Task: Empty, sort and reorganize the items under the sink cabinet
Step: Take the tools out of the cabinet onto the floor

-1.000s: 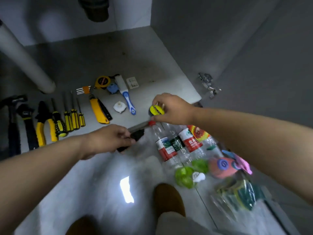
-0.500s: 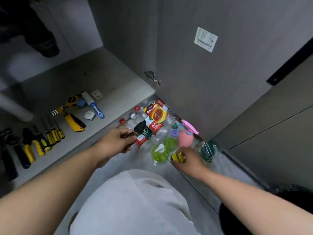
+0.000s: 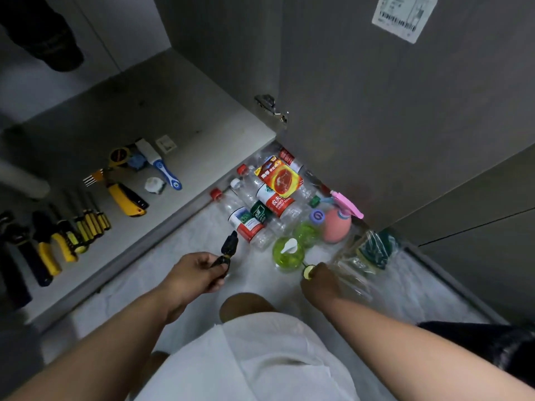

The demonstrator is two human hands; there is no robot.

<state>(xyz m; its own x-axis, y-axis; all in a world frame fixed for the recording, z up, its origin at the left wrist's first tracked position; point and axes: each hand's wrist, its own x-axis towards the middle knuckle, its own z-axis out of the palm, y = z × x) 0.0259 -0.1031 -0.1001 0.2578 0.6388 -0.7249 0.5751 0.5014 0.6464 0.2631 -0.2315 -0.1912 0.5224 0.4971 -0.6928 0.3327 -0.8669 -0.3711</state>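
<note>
Left hand (image 3: pixel 193 274) grips black tool (image 3: pixel 228 248); right hand (image 3: pixel 323 280) pinches yellow disc (image 3: pixel 307 270)

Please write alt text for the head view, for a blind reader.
A person's left hand grips a black-and-yellow tool and the right hand holds a small yellow object. Plastic bottles lie heaped beside the open cabinet door; hand tools lie in a row inside the cabinet.
</note>
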